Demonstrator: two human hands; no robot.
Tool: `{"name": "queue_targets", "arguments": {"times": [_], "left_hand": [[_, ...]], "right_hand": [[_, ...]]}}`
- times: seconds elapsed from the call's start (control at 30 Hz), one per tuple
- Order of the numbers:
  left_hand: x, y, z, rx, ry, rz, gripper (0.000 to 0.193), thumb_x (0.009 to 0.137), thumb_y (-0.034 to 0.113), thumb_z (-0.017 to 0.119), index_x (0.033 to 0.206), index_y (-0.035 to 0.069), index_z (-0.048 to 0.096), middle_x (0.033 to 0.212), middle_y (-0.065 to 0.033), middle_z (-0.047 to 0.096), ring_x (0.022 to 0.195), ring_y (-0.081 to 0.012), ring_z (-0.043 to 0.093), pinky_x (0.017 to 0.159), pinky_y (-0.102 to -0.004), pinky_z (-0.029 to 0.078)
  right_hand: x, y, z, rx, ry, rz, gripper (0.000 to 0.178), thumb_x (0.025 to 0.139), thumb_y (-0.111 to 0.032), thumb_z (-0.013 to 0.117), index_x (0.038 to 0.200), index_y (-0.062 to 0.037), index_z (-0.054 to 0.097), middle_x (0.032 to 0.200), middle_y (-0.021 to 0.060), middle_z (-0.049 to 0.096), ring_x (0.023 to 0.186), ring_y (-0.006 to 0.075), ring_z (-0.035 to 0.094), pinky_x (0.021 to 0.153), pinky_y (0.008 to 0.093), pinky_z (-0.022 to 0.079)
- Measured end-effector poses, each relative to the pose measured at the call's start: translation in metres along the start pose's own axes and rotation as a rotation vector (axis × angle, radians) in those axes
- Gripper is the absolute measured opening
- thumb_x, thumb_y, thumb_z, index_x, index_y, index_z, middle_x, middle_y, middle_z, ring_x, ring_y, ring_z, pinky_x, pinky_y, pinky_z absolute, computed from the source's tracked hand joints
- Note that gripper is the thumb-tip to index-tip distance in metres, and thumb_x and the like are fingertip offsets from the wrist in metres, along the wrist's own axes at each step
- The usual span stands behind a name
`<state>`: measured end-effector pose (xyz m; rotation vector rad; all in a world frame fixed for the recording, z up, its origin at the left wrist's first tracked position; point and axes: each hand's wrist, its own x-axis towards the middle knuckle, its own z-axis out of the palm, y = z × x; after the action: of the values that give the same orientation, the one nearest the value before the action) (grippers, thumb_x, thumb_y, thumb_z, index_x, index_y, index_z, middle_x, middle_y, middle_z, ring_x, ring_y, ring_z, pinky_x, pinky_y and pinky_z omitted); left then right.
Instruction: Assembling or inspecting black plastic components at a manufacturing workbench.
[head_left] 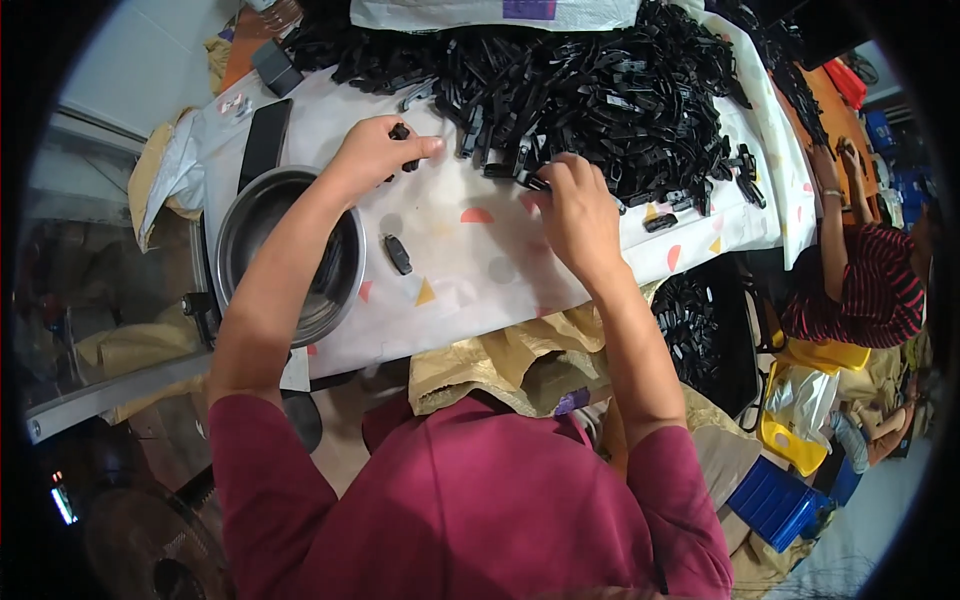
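My left hand (pixel 372 158) is closed around a few small black plastic parts (pixel 404 150), above the patterned cloth. My right hand (pixel 582 212) reaches to the near edge of a big heap of black plastic pieces (pixel 600 95), its fingertips pinched on one black piece (pixel 537 182). A single oblong black piece (pixel 397 254) lies apart on the cloth between my forearms. Beneath my left forearm stands a round metal bowl (pixel 360 262), partly hidden, with dark contents hard to make out.
A black phone-like slab (pixel 265 145) lies beyond the bowl, near a dark grey box (pixel 276 68). A white sack (pixel 495 12) rests behind the heap. Right of my arm, a black container (pixel 735 345) holds more pieces. Another person in a striped shirt (pixel 875 285) works at the right.
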<state>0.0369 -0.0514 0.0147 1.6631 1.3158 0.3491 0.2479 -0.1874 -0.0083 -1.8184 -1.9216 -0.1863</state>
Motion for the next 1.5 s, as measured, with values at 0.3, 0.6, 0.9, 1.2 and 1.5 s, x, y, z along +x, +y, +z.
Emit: {"name": "queue_targets", "arguments": {"times": [0.3, 0.6, 0.9, 1.2, 1.5], "left_hand": [[-0.065, 0.043, 0.012, -0.468, -0.468, 0.151, 0.027, 0.081, 0.022, 0.063, 0.100, 0.003, 0.061, 0.076, -0.0015, 0.061, 0.063, -0.0046, 0.052, 0.054, -0.0184, 0.040], [-0.078, 0.050, 0.017, 0.150, -0.357, 0.532, 0.035, 0.073, 0.020, 0.070, 0.101, 0.002, 0.059, 0.082, -0.0044, 0.064, 0.071, -0.0136, 0.058, 0.064, -0.0261, 0.045], [-0.036, 0.020, 0.031, 0.213, -0.389, 0.500, 0.036, 0.070, 0.024, 0.066, 0.100, 0.006, 0.058, 0.083, -0.0118, 0.063, 0.074, -0.0237, 0.060, 0.067, -0.0327, 0.046], [0.090, -0.016, 0.008, 0.744, 0.531, 0.234, 0.029, 0.068, 0.022, 0.067, 0.089, 0.004, 0.062, 0.090, -0.0156, 0.063, 0.085, -0.0337, 0.060, 0.076, -0.0401, 0.047], [0.076, -0.004, -0.005, 0.503, 0.278, 0.065, 0.030, 0.063, 0.021, 0.064, 0.085, 0.001, 0.061, 0.070, -0.0163, 0.062, 0.069, -0.0294, 0.061, 0.066, -0.0362, 0.047]], "right_hand": [[-0.001, -0.033, -0.043, 0.946, 0.092, -0.011, 0.017, 0.071, 0.005, 0.067, 0.086, 0.0010, 0.063, 0.084, 0.0105, 0.061, 0.071, 0.0162, 0.059, 0.058, 0.0249, 0.049], [-0.017, -0.041, -0.040, 0.690, 0.269, -0.145, 0.027, 0.066, 0.005, 0.072, 0.090, -0.0008, 0.061, 0.083, 0.0098, 0.061, 0.073, 0.0194, 0.059, 0.061, 0.0256, 0.048], [-0.015, -0.032, -0.022, 0.658, -0.145, 0.251, 0.039, 0.076, -0.016, 0.069, 0.108, 0.0002, 0.052, 0.096, 0.0139, 0.059, 0.084, 0.0174, 0.060, 0.064, 0.0277, 0.051], [-0.023, 0.021, -0.002, 0.383, -0.021, 0.659, 0.028, 0.078, -0.020, 0.064, 0.097, 0.0004, 0.059, 0.080, 0.0126, 0.062, 0.070, 0.0210, 0.060, 0.063, 0.0292, 0.047], [-0.022, 0.015, 0.015, -0.046, -0.165, 0.536, 0.023, 0.075, -0.023, 0.060, 0.082, -0.0011, 0.056, 0.080, 0.0147, 0.060, 0.072, 0.0340, 0.058, 0.063, 0.0407, 0.046]]}}
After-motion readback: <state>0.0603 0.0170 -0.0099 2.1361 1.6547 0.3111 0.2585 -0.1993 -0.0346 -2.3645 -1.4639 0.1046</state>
